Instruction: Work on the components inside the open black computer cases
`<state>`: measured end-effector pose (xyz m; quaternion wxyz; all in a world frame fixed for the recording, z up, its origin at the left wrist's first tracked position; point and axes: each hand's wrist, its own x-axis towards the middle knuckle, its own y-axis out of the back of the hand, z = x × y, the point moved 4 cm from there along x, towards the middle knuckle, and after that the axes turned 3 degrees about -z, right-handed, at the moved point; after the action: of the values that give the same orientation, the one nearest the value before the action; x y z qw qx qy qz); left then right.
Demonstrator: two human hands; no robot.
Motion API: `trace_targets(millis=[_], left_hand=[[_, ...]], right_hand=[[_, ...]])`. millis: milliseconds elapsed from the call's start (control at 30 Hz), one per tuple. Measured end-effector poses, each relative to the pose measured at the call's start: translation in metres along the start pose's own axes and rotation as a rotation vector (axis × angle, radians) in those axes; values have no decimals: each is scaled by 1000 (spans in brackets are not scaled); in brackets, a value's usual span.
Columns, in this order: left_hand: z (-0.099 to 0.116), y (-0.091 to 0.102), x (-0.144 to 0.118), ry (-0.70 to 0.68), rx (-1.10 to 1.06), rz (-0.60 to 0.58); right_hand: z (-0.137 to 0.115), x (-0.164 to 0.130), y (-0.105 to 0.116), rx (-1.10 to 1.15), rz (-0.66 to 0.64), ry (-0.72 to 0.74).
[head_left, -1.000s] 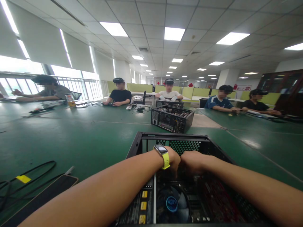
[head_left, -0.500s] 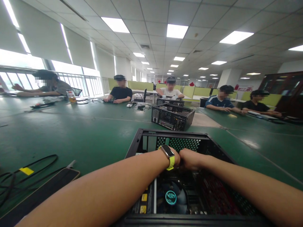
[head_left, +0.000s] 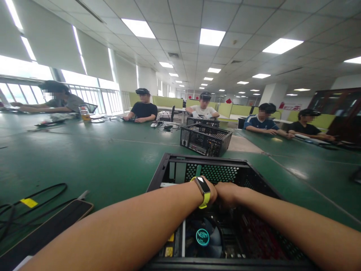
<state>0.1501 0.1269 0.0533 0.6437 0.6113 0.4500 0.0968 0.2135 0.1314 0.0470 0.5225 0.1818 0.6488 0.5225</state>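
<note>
An open black computer case [head_left: 208, 159] lies in front of me on the green table. Both of my hands reach down into it, close together near its far wall. My left hand [head_left: 213, 192], below a watch with a yellow band [head_left: 202, 188], has its fingers hidden behind the wrist. Beside it, my right hand [head_left: 227, 192] is curled with knuckles up; whatever it grips is hidden beneath. Nearer to me in the case sits a cooling fan [head_left: 202, 237] with a bright round label. To its right a red circuit board [head_left: 258, 233] shows dimly under my right forearm.
A second open computer case [head_left: 205, 139] stands farther back on the green table [head_left: 121, 150]. At left lie black cables [head_left: 36, 192] with a yellow tag and a dark flat object [head_left: 50, 229]. Several people sit around the table's far side.
My hands have shifted slightly down and to the right inside the case, and the left wrist has turned a little. The case has stayed in place.
</note>
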Motion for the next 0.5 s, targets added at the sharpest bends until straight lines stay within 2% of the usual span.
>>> trace_targets(millis=[233, 300, 367, 433, 500], left_hand=[[5, 1, -3, 13, 51, -52], [5, 8, -6, 9, 57, -78], [2, 24, -23, 15, 59, -68], [-3, 45, -57, 15, 37, 53], [-7, 55, -108, -42, -69, 278]], right_hand=[[-1, -3, 2, -44, 29, -34], [1, -2, 3, -44, 17, -52], [2, -6, 10, -28, -8, -55], [1, -22, 22, -9, -1, -32], [-2, -51, 33, 25, 94, 22]])
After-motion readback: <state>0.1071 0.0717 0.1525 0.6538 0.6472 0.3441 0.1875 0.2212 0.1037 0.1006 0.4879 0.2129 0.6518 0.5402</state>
